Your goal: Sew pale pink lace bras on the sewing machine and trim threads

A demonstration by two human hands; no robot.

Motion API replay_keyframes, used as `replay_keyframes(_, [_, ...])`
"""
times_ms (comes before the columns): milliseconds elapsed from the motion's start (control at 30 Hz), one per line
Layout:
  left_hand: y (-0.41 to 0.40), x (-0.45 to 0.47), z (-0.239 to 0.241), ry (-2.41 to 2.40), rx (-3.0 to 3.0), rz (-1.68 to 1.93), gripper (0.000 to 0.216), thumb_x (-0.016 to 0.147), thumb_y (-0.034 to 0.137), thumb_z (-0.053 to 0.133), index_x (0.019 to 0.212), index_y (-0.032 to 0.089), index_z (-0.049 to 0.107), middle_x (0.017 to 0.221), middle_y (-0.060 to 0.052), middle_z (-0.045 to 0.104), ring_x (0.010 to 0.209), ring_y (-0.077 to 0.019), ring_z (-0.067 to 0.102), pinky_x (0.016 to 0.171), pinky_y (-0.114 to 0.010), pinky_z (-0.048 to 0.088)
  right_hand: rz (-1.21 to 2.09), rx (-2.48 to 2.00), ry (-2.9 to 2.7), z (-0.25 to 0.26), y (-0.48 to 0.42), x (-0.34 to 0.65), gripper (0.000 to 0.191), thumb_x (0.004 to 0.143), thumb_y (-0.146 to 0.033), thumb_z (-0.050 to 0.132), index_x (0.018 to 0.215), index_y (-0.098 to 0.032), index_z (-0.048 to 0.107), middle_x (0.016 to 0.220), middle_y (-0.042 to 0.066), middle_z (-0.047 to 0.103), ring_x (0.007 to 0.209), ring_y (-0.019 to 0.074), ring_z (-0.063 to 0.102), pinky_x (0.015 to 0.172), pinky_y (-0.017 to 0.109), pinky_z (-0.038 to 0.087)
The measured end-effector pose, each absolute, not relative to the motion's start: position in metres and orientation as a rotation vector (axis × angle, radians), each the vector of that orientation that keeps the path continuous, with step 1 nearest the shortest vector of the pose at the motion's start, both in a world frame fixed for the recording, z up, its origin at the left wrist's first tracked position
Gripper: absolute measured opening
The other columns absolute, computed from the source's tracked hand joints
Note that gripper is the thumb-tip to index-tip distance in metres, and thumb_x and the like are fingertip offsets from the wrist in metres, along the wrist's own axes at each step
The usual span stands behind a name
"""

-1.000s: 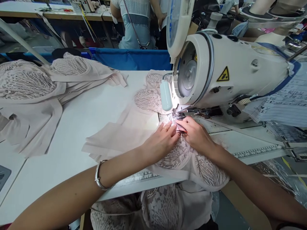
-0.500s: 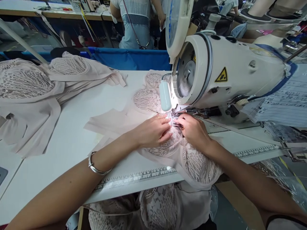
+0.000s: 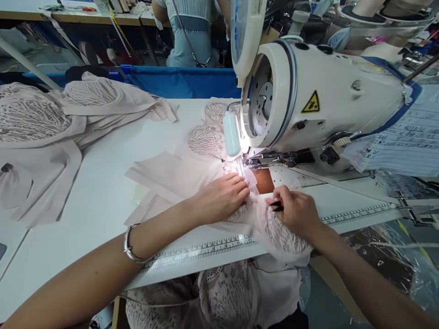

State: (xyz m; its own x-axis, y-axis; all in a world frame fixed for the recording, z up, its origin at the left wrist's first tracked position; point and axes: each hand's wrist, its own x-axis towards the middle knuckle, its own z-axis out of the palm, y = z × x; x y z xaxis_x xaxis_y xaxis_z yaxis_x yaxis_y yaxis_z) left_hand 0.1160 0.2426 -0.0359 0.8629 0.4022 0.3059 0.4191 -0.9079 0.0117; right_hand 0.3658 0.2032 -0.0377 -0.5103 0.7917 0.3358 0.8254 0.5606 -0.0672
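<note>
A pale pink lace bra [image 3: 284, 233] stretches from under the sewing machine's presser foot [image 3: 248, 162] to the table's front edge. My left hand [image 3: 228, 194] lies palm down on its lace beside the lit needle area, fingers stretched over the fabric. Farther right, my right hand [image 3: 298, 212] is closed around small dark thread snips [image 3: 276, 206], held just above the near lace cup. The fingers hide most of the snips. More lace cups [image 3: 206, 140] of the same pale fabric lie beyond the needle, left of the small lamp [image 3: 232, 133].
A white sewing machine head [image 3: 308, 91] fills the right side. Pale bras [image 3: 37, 119] are piled at the left of the white table, and more lace pieces [image 3: 228, 292] hang below its front edge. A printed ruler [image 3: 212, 249] runs along that edge. Another person [image 3: 192, 36] is at the back.
My right hand has drawn away from the needle, to the right and toward me, with the snips. My left hand has slid slightly nearer to me. An orange-brown patch now shows beside the presser foot.
</note>
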Motion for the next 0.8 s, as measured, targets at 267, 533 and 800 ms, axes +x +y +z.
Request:
replay_keyframes(267, [0.245,0.115,-0.035,-0.656,-3.004,-0.538,0.04,0.108,0.037,0.039,0.103,0.014,0.071,0.1,-0.01,0.075,0.1,-0.024,0.065,0.101,-0.044,0.047,0.08,-1.577,-2.844,-0.007,0.247,0.35,0.072,0.08,-0.01,0.055,0.148,-0.033,0.053,0.073,0.0,0.077,0.055,0.0168,0.053,0.054,0.03,0.02])
replay_keyframes(533, [0.246,0.112,-0.029,-0.758,-2.971,-0.448,0.041,0.109,0.035,0.035,0.105,0.014,0.07,0.104,-0.011,0.073,0.103,-0.0245,0.062,0.105,-0.044,0.037,0.005,-1.522,-2.828,-0.011,0.258,0.342,0.069,0.075,-0.009,0.055,0.14,-0.028,0.061,0.078,0.001,0.078,0.06,0.018,0.058,0.054,0.03,0.021])
replay_keyframes(800, [0.248,0.109,-0.03,-0.803,-2.939,-0.366,0.044,0.109,0.044,0.034,0.115,0.014,0.066,0.118,-0.013,0.07,0.119,-0.0305,0.057,0.108,-0.049,0.031,-0.044,-1.375,-2.82,-0.013,0.262,0.344,0.065,0.076,-0.004,0.052,0.135,-0.028,0.067,0.076,0.0,0.078,0.063,0.0171,0.062,0.054,0.028,0.022])
